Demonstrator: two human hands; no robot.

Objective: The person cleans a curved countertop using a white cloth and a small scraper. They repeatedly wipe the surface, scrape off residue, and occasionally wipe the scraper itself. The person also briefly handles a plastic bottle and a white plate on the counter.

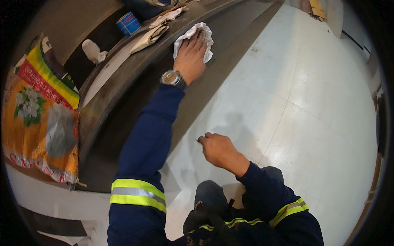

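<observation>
A crumpled white cloth lies on the dark, smooth step-like ledge. My left hand, arm stretched forward and a watch on the wrist, presses the cloth down with its fingers and holds it there. Lower down, over the pale floor, my right hand is closed with thumb and fingers together. A small thin tip shows at its fingers, too little to tell what it is.
An orange printed woven bag stands at the left by the ledge. Beyond the ledge are a blue box, a folded pale cloth and a whitish object. Pale, shiny floor stretches to the right.
</observation>
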